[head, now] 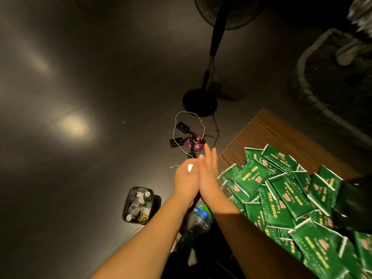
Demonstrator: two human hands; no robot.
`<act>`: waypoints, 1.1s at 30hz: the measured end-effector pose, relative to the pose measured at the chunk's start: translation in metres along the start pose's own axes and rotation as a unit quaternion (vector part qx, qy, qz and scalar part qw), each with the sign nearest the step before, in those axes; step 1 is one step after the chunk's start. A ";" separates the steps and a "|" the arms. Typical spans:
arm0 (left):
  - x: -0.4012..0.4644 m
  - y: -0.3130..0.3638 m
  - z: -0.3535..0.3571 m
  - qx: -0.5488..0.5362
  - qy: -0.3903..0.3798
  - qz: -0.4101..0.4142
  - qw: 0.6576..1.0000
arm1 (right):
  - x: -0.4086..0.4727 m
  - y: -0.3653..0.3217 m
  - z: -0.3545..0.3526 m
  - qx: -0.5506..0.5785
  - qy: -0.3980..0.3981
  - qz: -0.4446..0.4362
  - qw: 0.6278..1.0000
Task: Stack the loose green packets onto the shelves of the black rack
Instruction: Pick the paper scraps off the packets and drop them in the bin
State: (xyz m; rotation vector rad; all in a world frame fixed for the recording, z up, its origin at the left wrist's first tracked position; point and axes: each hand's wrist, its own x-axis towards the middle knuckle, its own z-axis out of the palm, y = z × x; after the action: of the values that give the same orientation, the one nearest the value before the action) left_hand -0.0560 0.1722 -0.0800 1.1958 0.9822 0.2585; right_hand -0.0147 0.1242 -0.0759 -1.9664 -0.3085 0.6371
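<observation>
Green packets (pixel 285 196) flat, glossy, heaped on wooden table (pixel 267 133); left hand (pixel 186 181), right hand (pixel 208 176) pressed palm-to-palm, fingers straight, empty.

There are two hands (pixel 198 178), one fan (pixel 209 57) and one bin (pixel 137 205). The green packets (pixel 285 194) on the tabletop (pixel 267 133) are too many to count.

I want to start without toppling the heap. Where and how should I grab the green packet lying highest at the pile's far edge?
Judging from this view, take the far green packet by its long white-edged sides, thumb against fingers, coming down from above. It lies flat on top, nothing overlapping it, near the wooden table's bare part. Both the left hand and right hand are empty, pressed together.
</observation>
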 end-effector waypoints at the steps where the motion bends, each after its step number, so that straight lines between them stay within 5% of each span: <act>1: 0.002 0.003 0.000 0.021 0.003 0.011 1.000 | 0.000 -0.002 -0.001 0.021 0.005 0.000 1.000; 9: 0.002 0.007 0.000 0.042 -0.016 -0.058 0.997 | 0.002 -0.003 -0.001 0.086 -0.005 -0.022 0.996; 15: -0.001 0.012 -0.002 -0.053 0.030 -0.075 0.995 | -0.001 0.014 0.001 -0.027 -0.057 -0.008 0.998; 21: -0.009 0.013 0.000 -0.200 0.029 -0.194 0.960 | -0.005 0.017 -0.002 -0.040 -0.059 0.016 0.997; 27: -0.015 0.015 0.007 -0.291 0.007 -0.162 0.943 | -0.003 0.010 0.006 0.092 -0.044 0.035 0.994; 33: -0.013 0.016 -0.002 -0.363 -0.014 -0.141 0.921 | -0.006 0.000 0.011 0.061 0.009 -0.011 0.998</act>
State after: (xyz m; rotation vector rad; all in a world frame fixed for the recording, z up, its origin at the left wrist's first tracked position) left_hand -0.0599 0.1718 -0.0599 0.3737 0.9019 0.3349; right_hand -0.0257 0.1293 -0.0782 -1.8496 -0.2726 0.6092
